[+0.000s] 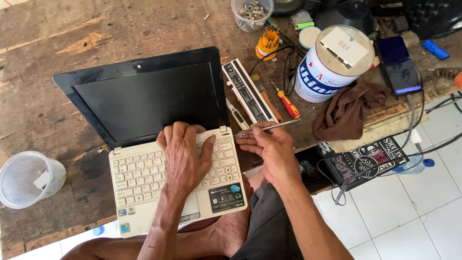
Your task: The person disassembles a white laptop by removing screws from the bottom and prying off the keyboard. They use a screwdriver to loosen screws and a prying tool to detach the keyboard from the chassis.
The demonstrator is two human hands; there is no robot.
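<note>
**Two hands at the small white laptop, thin metal tool at the hinge corner**

Far left on the wooden desk (57, 29): clear plastic cup (29, 178), on its side or tilted, I cannot tell which, close to the desk edge and well apart from the laptop.

Next: white laptop (144, 178), open, near the front edge of the desk and partly overhanging it above my lap. Its black screen (144, 98) is dark and tilted back.

My left hand (183, 156) lies palm down on the keyboard, upper right part. Fingers spread and slightly curled, tips at the top key row just below the hinge, pressing flat and grasping nothing.

My right hand (274, 151) sits just beside the laptop's right edge. Fingers pinched on a thin metal tool (269, 126); the shaft runs up and to the right past my fingers, while the near end points at the right hinge corner of the laptop. Whether the tip touches the case I cannot tell.

Behind the right hand: long white and black battery pack (248, 91) lying diagonally just beside the screen; a red and yellow screwdriver (287, 102) near it.

Further right: white tin can (332, 67) with a white card on its lid, a brown rag (349, 108) touching its base, then a dark phone (398, 65) lying flat, screen up.

Top centre: clear tub of screws (251, 13).
</note>
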